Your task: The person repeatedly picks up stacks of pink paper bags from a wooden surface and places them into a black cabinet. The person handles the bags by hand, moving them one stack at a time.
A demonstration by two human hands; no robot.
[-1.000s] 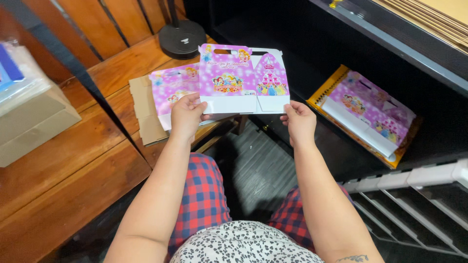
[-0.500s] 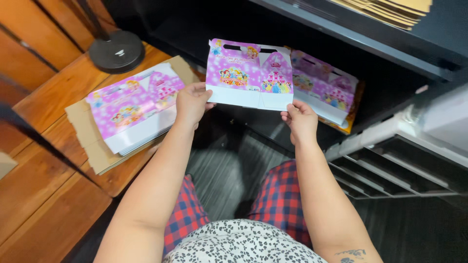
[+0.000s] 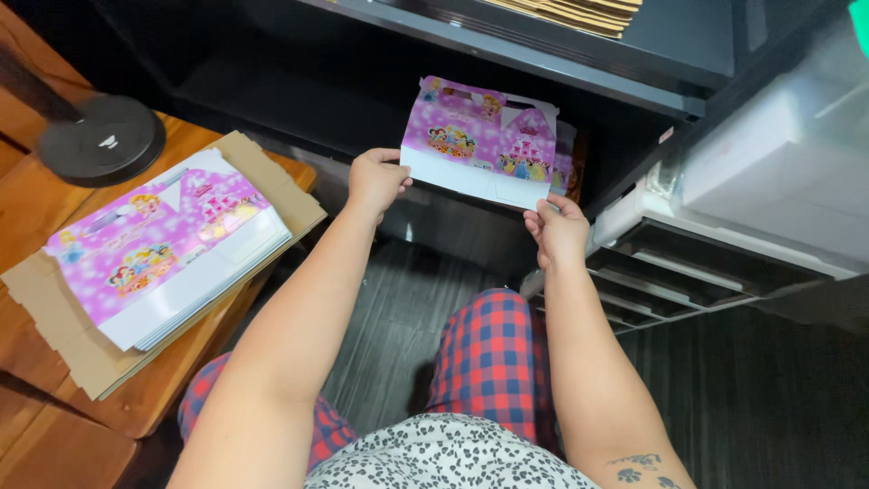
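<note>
Since half a second ago, both hands have carried the flat pink printed carton (image 3: 480,145) farther to the right and deeper under the black shelf unit (image 3: 507,45), so that it now hangs over the stack of like cartons (image 3: 568,163) lying in the dark lower compartment; only a thin edge of that stack shows past the carton's right side.

Largest in view, the black shelf unit spans the top, and a pile of brown cardboard sheets (image 3: 579,11) rests on its upper shelf. To the right stands a translucent plastic drawer unit (image 3: 778,172), its drawers pushed in; what they hold cannot be told. At left, a wooden bench (image 3: 36,217) bears a brown cardboard sheet (image 3: 272,172), and on that sheet lies a second stack of flat pink cartons (image 3: 163,258), edges fanned slightly. Behind it on the wood sits a round black stand base (image 3: 101,140).

The left hand (image 3: 376,181) pinches the held carton's lower left corner, fingers curled onto it. The right hand (image 3: 559,231) grips the lower right edge, thumb on the white flap, fingers behind. The carton is tilted, printed face up, held clear of the dark grey floor (image 3: 398,317). Red and blue checked trousers (image 3: 489,362) show below.
</note>
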